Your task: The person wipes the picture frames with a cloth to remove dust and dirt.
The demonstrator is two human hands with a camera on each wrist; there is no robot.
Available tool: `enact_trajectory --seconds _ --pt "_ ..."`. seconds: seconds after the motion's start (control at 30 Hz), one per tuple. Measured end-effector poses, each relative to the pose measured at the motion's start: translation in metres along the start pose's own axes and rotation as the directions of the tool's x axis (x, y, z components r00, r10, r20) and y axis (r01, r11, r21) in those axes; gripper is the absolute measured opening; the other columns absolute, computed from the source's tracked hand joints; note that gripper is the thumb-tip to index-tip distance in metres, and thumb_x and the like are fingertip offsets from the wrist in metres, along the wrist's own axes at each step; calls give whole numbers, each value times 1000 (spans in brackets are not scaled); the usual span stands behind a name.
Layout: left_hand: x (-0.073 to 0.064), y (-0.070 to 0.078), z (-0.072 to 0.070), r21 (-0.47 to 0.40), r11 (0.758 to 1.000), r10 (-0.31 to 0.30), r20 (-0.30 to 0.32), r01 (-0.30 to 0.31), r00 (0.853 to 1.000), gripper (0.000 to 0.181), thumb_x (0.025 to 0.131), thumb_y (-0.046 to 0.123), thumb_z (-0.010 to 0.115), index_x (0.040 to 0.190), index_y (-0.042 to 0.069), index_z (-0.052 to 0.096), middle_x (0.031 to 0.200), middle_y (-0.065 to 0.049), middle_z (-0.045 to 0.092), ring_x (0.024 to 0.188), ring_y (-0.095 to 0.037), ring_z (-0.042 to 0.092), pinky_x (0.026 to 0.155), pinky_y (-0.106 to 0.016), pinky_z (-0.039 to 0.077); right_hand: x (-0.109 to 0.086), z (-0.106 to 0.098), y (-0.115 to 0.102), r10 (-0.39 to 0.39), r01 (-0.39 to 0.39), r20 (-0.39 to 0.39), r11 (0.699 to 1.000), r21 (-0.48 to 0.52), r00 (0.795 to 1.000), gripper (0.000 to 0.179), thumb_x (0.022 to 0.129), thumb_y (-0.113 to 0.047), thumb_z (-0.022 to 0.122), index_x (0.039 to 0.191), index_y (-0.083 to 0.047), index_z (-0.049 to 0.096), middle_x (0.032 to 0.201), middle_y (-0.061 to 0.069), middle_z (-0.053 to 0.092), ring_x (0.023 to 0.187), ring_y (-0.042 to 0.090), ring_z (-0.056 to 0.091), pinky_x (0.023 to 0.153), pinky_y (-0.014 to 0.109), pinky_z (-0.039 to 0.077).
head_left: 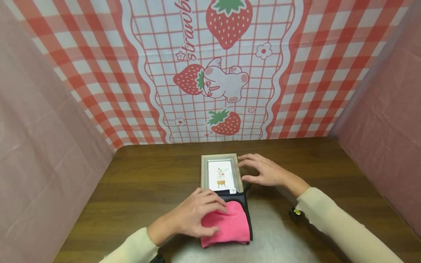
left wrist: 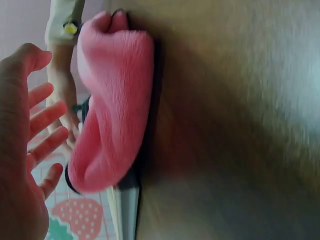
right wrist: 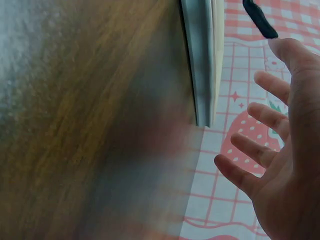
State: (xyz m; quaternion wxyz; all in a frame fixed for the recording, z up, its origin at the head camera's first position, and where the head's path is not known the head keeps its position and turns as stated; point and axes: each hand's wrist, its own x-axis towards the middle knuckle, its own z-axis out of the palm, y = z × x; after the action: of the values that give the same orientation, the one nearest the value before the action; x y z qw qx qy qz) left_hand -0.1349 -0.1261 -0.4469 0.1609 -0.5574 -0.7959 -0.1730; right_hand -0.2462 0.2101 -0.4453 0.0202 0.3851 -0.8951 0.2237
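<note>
A picture frame lies flat on the table, showing a potted plant picture. Its near end meets a soft pink cloth piece with a black edge and a black underside; how far the frame reaches into it is hidden. My left hand hovers over the pink cloth with fingers bent loosely. In the left wrist view its fingers stand apart from the cloth. Beside the frame's right edge is my right hand, fingers spread and holding nothing. A black strap ends near its thumb.
The brown wooden table runs back to a red-and-white checked strawberry cloth. Pink curtains hang on both sides. Each wrist wears a dark device, the right one with a yellow flower.
</note>
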Motion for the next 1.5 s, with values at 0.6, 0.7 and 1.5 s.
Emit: enact_trajectory --seconds 0.6,0.7,1.5 --pt "5 21 7 47 996 -84 346 73 934 81 83 74 89 153 39 67 161 11 62 140 -10 56 103 -28 45 8 14 21 -2 0 81 1000 20 997 54 96 -41 89 143 -18 75 167 16 62 155 46 55 122 74 47" --pt "5 19 9 35 997 -75 375 66 924 85 83 71 91 156 37 65 165 9 60 142 -13 57 109 -28 51 7 16 23 26 -28 97 999 18 995 59 95 -45 90 145 -19 74 170 15 59 158 47 53 123 76 45" --pt "16 10 17 92 991 -129 464 97 876 73 84 45 96 152 45 69 165 16 63 138 -11 57 85 -19 53 11 18 29 37 -41 128 999 29 991 68 94 -50 89 151 -19 70 174 18 53 156 49 55 118 74 50"
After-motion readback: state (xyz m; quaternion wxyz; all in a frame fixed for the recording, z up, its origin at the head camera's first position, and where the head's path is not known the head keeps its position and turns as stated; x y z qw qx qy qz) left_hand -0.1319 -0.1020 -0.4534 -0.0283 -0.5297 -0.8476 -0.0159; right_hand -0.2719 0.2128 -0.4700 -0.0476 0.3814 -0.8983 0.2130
